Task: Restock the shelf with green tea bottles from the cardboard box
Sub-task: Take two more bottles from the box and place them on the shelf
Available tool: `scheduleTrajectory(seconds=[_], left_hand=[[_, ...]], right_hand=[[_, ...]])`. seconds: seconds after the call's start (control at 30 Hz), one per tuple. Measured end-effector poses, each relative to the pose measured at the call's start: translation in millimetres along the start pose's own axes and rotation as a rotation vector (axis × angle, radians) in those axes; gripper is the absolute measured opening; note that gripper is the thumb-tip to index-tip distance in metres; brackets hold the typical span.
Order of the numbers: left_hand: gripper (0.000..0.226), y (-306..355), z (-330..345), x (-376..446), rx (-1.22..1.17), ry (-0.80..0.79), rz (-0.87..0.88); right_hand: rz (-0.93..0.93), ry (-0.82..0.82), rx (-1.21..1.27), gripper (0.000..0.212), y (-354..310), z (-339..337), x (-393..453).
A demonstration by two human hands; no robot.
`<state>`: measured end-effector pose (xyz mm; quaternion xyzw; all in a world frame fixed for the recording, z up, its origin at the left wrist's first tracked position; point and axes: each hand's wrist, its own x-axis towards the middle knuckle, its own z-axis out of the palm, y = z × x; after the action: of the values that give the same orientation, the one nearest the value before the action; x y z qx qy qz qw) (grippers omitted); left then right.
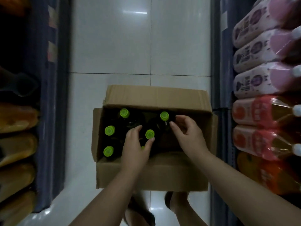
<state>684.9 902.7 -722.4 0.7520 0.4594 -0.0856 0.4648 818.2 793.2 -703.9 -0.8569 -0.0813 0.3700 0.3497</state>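
Cardboard box (151, 173), round ribbed green caps (150, 134)

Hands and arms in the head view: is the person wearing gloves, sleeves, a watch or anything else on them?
Nothing worn shows. The left hand and right hand are bare, without gloves, and no rings are visible. Both forearms are uncovered down to the bottom edge of the picture, with no sleeve, watch or band in view. Any sleeve would lie outside the picture.
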Motion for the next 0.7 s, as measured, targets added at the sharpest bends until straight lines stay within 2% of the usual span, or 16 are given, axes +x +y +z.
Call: scheduleTrajectory(seconds=[0.13,0.23,0.37,0.57,0.63,0.7], left_hand=[[0.078,-25,28,24,0.038,-0.071,-0.009],[0.084,-35,43,34,0.031,-0.046,-0.002],[0.077,-36,50,46,0.053,0.001,0.034],[0.071,-35,43,48,0.11,-0.05,0.112],[0.068,-27,42,44,0.088,-0.051,0.13],[0.064,-17,39,40,0.029,-0.05,0.152]], right_hand=[[-0.015,-0.001,-0.147,0.054,30,28,36],[-0.003,0.039,-0.219,0.062,44,43,54],[0.011,0.076,-0.116,0.062,59,55,62],[-0.024,0.095,-0.099,0.05,64,51,56],[-0.047,0.093,-0.072,0.046,64,45,50],[-0.073,0.105,-0.045,0.052,61,36,44]])
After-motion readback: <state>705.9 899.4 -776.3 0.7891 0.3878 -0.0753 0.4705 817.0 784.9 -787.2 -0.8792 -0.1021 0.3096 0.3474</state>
